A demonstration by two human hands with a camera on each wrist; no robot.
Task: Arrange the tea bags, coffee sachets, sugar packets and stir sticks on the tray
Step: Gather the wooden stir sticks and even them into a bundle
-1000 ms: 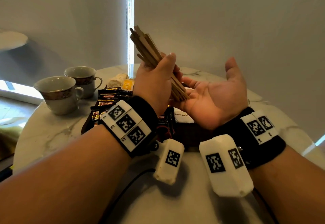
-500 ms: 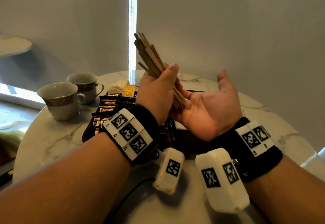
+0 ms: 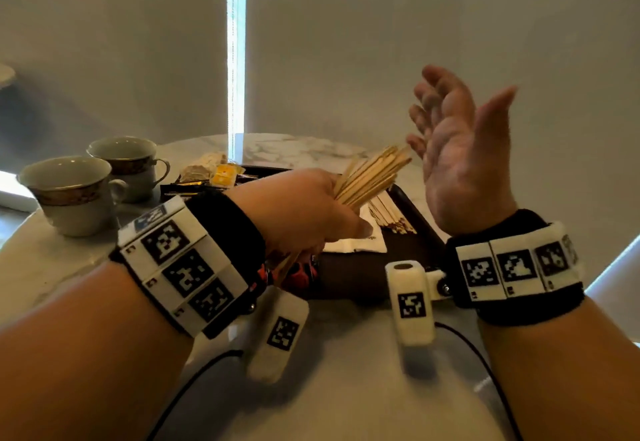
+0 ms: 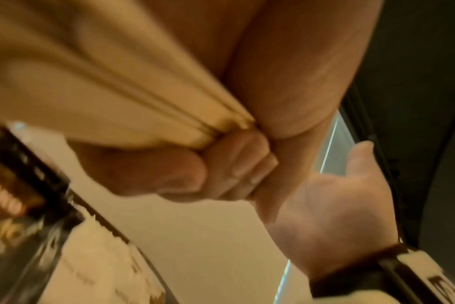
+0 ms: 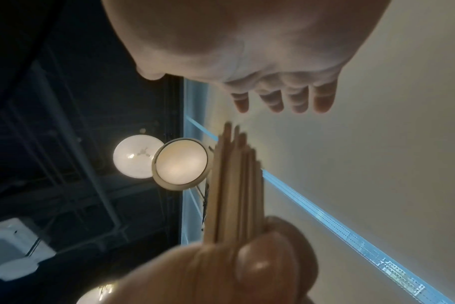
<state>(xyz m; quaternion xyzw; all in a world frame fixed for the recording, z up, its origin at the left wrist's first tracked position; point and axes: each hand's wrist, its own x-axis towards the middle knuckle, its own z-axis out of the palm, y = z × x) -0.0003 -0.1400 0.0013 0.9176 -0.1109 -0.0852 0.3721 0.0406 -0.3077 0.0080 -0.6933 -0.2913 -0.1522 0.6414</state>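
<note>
On the left of the marble worktop (image 3: 52,267) stand two teacups (image 3: 74,191), side by side. Right of them the dark tray (image 3: 420,226) carries dark coffee sachets (image 3: 187,191) at its left; how many I cannot tell, since the arm covers most of them. Behind those lie a few tea bags (image 3: 204,170), perhaps two or three, with one yellow tag showing. The left hand (image 3: 304,215) hovers over the tray's middle, its fingers (image 4: 237,164) clenched around a thick bundle of stir sticks (image 3: 370,177), too many to count. Beneath it sit white sugar packets (image 3: 360,243) and a row of sticks already laid down (image 3: 391,215). The right hand (image 3: 460,163) is raised, fingers released and spread, grasping nothing. The task looks mostly done; the held bundle seems the last thing left to place.
</note>
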